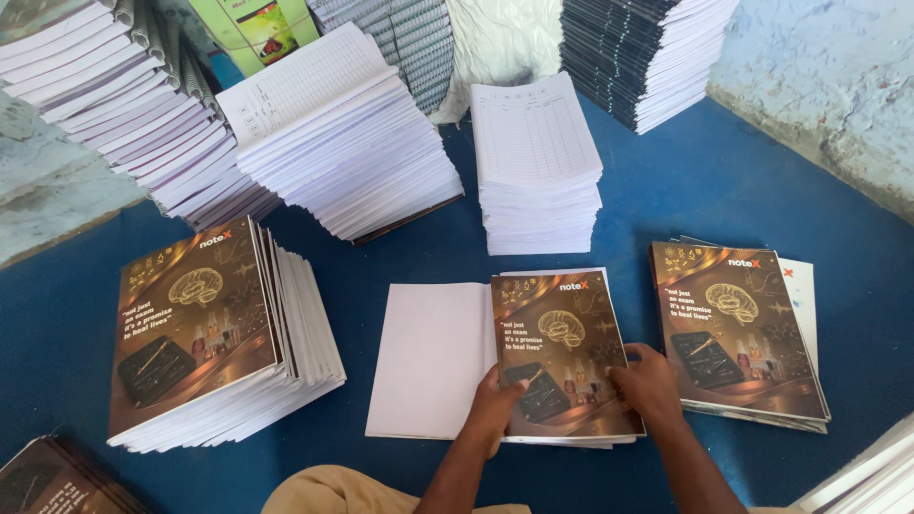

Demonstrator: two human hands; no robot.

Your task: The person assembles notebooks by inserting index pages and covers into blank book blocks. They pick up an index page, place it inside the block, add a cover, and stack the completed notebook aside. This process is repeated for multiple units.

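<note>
A dark notebook cover with a brain picture (562,333) lies on an opened white sheet (433,357) on the blue floor. My left hand (495,405) presses on the cover's lower left edge, near the fold. On the cover's lower right edge rests my right hand (647,381). Both hands lie flat on the cover with fingers bent.
A tall pile of the same covers (205,333) stands at the left, a low pile (738,328) at the right. Stacks of ruled white paper (538,171) (338,133) stand behind. More book stacks (647,52) line the back wall.
</note>
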